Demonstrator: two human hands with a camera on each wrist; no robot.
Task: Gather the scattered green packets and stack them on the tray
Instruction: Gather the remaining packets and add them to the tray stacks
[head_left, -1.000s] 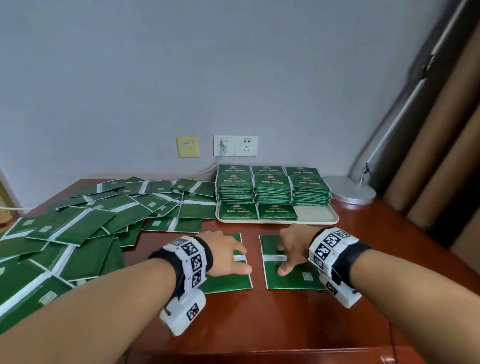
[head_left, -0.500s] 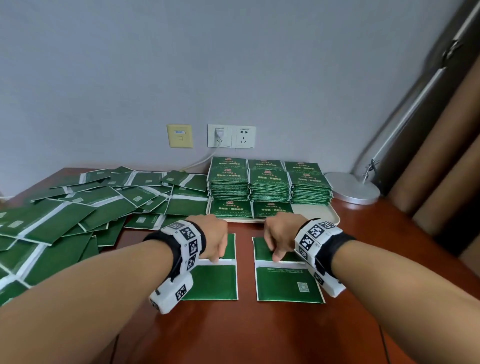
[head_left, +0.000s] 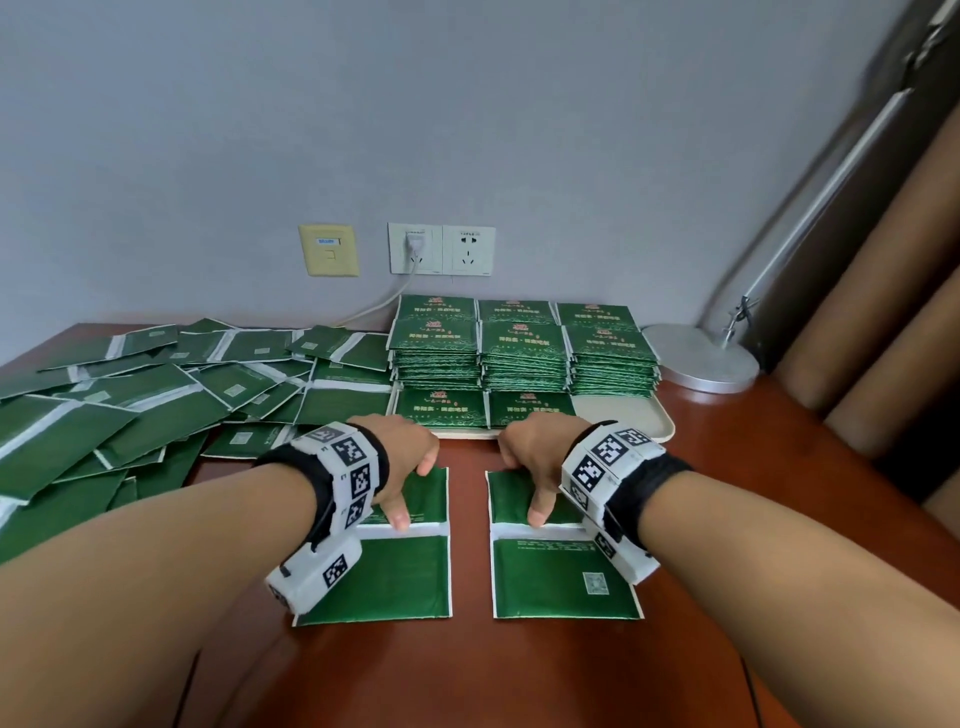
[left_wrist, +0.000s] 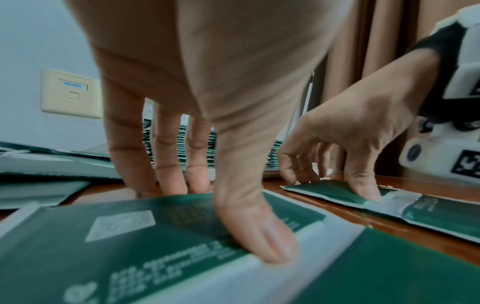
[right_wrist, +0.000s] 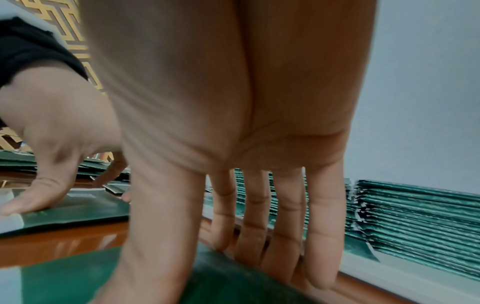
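Note:
Two unfolded green packets lie flat side by side on the wooden table in front of the tray (head_left: 623, 415). My left hand (head_left: 410, 488) arches over the far half of the left packet (head_left: 395, 577). Its thumb (left_wrist: 259, 236) presses by the white middle strip and its fingertips sit at the far edge. My right hand (head_left: 524, 483) holds the right packet (head_left: 550, 577) the same way, its fingers (right_wrist: 285, 236) at the far edge. Neat stacks of folded packets (head_left: 522, 358) fill most of the tray.
Several loose packets (head_left: 156, 405) lie heaped over the table's left side. A lamp base (head_left: 701, 364) stands right of the tray, with brown curtains (head_left: 883, 312) beyond it. Wall sockets (head_left: 441, 249) with a plugged-in cable sit behind the stacks.
Both hands have shifted from lying across the packets' middles to arching over their far halves, thumbs now at the white strips. The packets still lie flat.

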